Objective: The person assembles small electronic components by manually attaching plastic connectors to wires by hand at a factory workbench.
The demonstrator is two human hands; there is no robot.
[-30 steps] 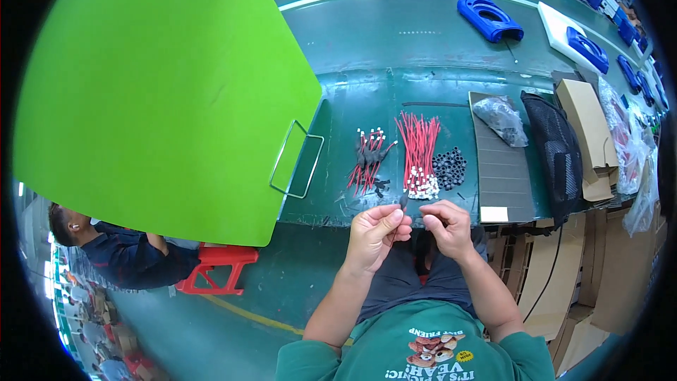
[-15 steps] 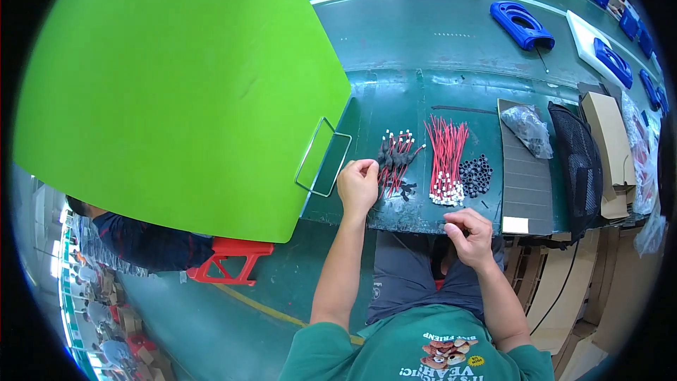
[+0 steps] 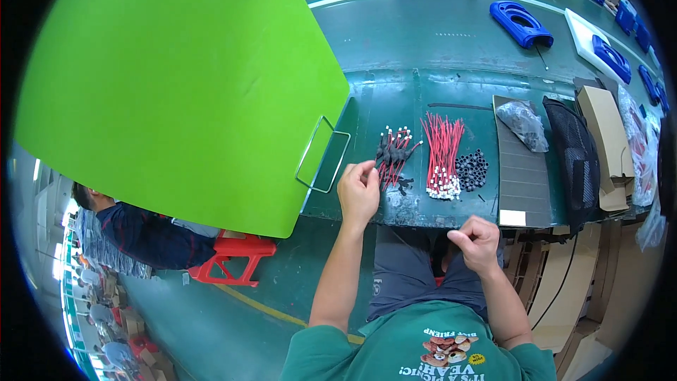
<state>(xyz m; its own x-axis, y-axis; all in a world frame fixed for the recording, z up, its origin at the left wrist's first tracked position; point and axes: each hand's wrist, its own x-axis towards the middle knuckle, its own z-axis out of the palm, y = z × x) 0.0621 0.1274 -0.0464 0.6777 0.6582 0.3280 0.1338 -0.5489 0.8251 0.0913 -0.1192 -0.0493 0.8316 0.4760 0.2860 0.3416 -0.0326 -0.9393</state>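
My left hand (image 3: 359, 192) is above the near side of the bench, its fingers curled in beside a pile of red wires with black-wrapped middles and white connectors (image 3: 396, 149). Whatever may be between those fingers is hidden. At the bench's front edge, my right hand (image 3: 478, 245) is closed, thumb against the bent fingers; its contents cannot be made out. Between and beyond the hands lies a bundle of red wires (image 3: 443, 144), white connectors toward me. A heap of short black tube-like rings (image 3: 472, 171) sits right beside it. Small black strips (image 3: 405, 184) lie below the wrapped pile.
A large green panel (image 3: 183, 92) with a metal handle (image 3: 341, 162) rises at the left. On the right are a grey cardboard sheet (image 3: 524, 183), a plastic bag (image 3: 523, 125), a black mesh bag (image 3: 575, 162) and cardboard boxes (image 3: 605, 141). Blue housings (image 3: 520, 25) rest farther back. A person sits by a red stool (image 3: 236, 257).
My right fingers have drawn in closer, and a small dark thing at their tips no longer shows. My left thumb and fingertips have parted slightly. The whole view has shifted a little.
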